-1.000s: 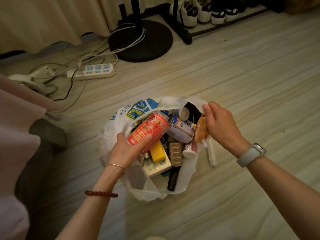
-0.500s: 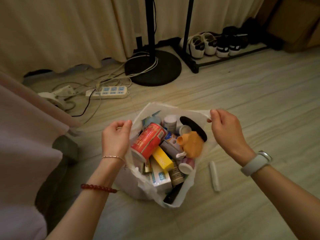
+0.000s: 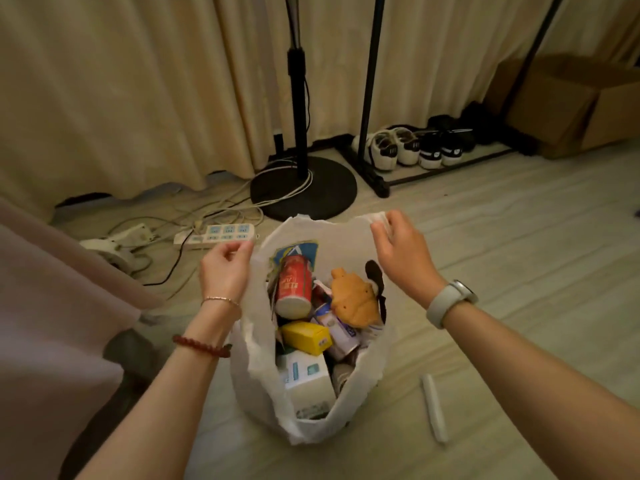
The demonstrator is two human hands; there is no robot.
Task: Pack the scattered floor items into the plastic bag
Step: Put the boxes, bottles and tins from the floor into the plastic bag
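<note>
A: Fig. 1. My left hand (image 3: 227, 271) and right hand (image 3: 403, 252) each pinch a top edge of the plastic bag (image 3: 256, 382), standing full on the floor.

B: Risk?

A: Thin film may tear; red can (image 3: 293, 287) could tip. White tube (image 3: 434, 407) lies outside, beside the bag. Power strip (image 3: 216, 234) nearby.

Both forearms extended forward, bare, converging slightly. Left hand (image 3: 227, 271) raised, back toward the camera, fingers curled, thumb and fingertips pinched together on thin white film. Thin bangle and dark red bead bracelet on left wrist. Right hand (image 3: 401, 252) level with it, well apart, fingers bent down, pinching likewise. Pale watch on right wrist.
</note>
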